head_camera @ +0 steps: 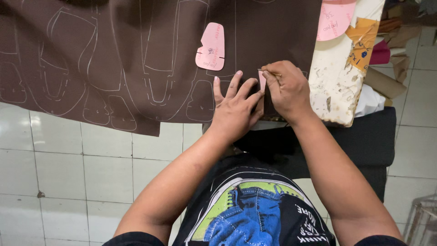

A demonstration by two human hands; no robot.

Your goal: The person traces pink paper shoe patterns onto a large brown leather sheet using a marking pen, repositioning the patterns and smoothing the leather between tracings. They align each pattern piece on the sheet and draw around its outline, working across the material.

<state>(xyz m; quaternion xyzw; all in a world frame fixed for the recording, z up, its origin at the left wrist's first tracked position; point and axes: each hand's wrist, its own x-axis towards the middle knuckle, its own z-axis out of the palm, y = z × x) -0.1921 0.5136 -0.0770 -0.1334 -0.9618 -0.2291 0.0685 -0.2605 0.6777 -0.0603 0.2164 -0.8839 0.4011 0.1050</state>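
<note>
A big brown sheet (136, 59) lies flat over the desk (337, 86), and its near edge hangs past the desk toward the person. Thin pale lines of shoe shapes are drawn all over it, packed close so little of the sheet is wasted.

The left hand (234, 109) lies flat on the sheet near its right end. Its fingers (217, 89) are spread wide and press down, which keeps the sheet and a small pink card (262, 82) from sliding. Only a thin strip of that card shows between the two hands.

The right hand (287, 89) is just to the right, touching the left one. Its fingers are pressed together and pinch a thin tool (268, 72), maybe a pen. The tip is too small to see well. It sits right at the edge of the card, as if following it.

Another pink card (210, 47) lies a little farther away on the sheet, apart from the hands. A third pink card (336, 18) rests far right on the stained white desk top. The floor (68, 173) below is white tile.
</note>
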